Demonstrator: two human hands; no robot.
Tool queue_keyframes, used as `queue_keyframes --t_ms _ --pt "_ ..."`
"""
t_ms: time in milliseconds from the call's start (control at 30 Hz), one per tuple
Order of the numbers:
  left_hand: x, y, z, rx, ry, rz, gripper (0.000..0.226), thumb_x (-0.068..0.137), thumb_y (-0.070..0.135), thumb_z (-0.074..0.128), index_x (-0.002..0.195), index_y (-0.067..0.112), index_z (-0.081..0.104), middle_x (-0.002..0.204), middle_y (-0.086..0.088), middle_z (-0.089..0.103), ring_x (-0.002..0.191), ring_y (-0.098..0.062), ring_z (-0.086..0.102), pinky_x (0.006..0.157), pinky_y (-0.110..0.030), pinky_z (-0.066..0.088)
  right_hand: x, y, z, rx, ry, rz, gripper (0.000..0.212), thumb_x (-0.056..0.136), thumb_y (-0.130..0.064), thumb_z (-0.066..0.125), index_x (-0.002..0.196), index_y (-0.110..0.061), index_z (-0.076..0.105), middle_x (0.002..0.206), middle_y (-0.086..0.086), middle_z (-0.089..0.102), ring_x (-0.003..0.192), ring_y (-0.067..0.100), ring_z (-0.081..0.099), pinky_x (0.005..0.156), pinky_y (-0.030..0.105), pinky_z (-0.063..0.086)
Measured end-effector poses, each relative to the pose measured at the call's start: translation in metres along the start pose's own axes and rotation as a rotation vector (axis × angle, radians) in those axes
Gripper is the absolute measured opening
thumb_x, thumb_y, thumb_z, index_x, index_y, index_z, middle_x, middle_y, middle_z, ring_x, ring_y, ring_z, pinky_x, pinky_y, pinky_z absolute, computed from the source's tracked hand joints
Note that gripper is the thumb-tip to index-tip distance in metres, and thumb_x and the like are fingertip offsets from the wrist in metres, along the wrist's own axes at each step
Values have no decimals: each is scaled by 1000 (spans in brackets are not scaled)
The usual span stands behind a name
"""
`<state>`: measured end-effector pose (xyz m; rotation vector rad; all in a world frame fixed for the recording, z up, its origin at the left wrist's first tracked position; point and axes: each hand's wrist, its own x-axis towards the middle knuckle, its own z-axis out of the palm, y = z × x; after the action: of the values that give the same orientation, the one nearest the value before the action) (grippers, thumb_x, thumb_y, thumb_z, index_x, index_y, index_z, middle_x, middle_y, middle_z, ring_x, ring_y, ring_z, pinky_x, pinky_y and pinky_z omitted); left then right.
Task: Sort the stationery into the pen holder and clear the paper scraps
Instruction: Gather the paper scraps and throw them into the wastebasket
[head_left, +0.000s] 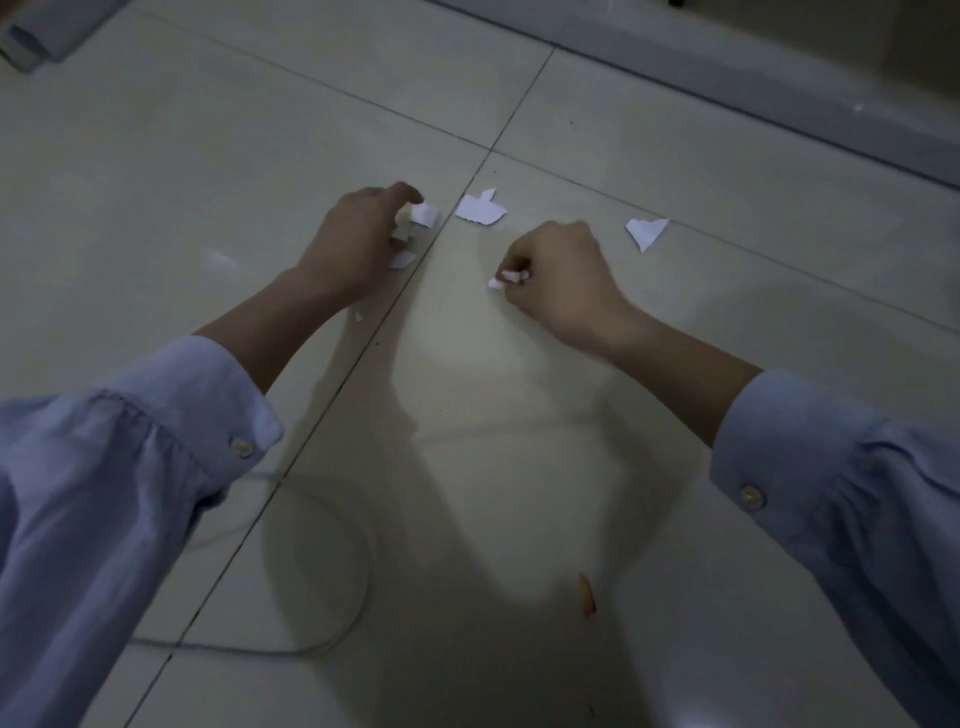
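White paper scraps lie on a pale tiled floor. My left hand (353, 239) is curled round several scraps (415, 221) that stick out past its fingers. My right hand (558, 275) is closed in a fist and pinches small scraps (511, 278) at its fingertips. A loose torn scrap (480, 208) lies between the two hands, slightly beyond them. Another triangular scrap (645, 232) lies just right of my right hand. A tiny white bit (358, 316) sits by my left wrist. No pen holder or stationery is in view.
A grey cable (332, 613) loops over the floor near my left sleeve. A small orange-red sliver (587, 597) lies on the tile close to me. A pale object (36, 36) sits at the top left. A raised ledge or wall base (727, 83) runs along the top right.
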<state>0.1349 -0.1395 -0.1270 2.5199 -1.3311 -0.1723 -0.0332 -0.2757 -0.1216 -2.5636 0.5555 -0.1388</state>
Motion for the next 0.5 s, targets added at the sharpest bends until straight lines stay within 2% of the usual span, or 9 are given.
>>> queue_keyframes --t_ms 67,100,167,233,300,333,367,433,500 --pt "5 3 -1 10 -65 33 54 83 9 67 134 8 49 105 -28 57 95 -39 57 83 -39 44 -2 19 -18 230 98 139 17 79 -16 74 78 1 72 68 6 69 58 11 62 61 14 45" --pt "8 4 -1 24 -93 45 54 84 12 66 135 8 49 104 -29 56 95 -39 56 84 -38 44 -3 31 -27 256 159 188 18 78 -16 75 78 1 72 67 7 69 54 5 59 58 9 41" --pt "13 5 -1 56 -128 74 46 87 14 64 131 8 54 95 -24 53 95 -40 56 84 -35 42 -3 55 -45 204 231 257 21 78 -17 75 85 2 73 75 13 72 50 -6 55 57 2 37" --pt "15 7 -2 65 -137 95 35 88 13 62 122 6 62 80 -14 45 94 -40 55 80 -35 42 -1 72 -56 123 231 296 30 80 -19 74 100 2 72 87 16 73 57 -10 58 65 1 39" --pt "16 8 -1 66 -114 109 30 88 13 62 115 2 65 78 -18 47 92 -39 54 76 -35 41 3 84 -61 37 196 328 34 83 -21 72 108 3 69 98 20 72 81 10 67 77 13 45" --pt "16 9 1 69 -99 115 28 88 14 62 112 1 67 83 -23 53 92 -38 54 76 -35 41 4 87 -63 -1 167 328 32 84 -21 71 105 4 71 99 21 72 86 19 67 77 17 46" --pt "17 9 3 74 -86 117 27 88 15 62 109 -1 67 88 -25 57 92 -37 54 76 -35 41 6 89 -63 -29 133 316 27 86 -19 69 99 5 72 95 22 72 84 22 66 71 16 46" --pt "18 9 6 76 -68 113 26 88 14 62 106 -4 67 95 -25 57 94 -36 56 79 -35 43 10 90 -61 -82 72 292 23 88 -17 66 93 4 74 92 23 72 79 23 65 53 2 33" --pt "18 9 8 52 -34 112 21 87 8 63 99 -8 67 105 -26 56 89 -35 59 80 -33 45 12 91 -57 -130 60 280 22 88 -16 65 97 2 74 102 23 69 86 29 66 49 3 29"
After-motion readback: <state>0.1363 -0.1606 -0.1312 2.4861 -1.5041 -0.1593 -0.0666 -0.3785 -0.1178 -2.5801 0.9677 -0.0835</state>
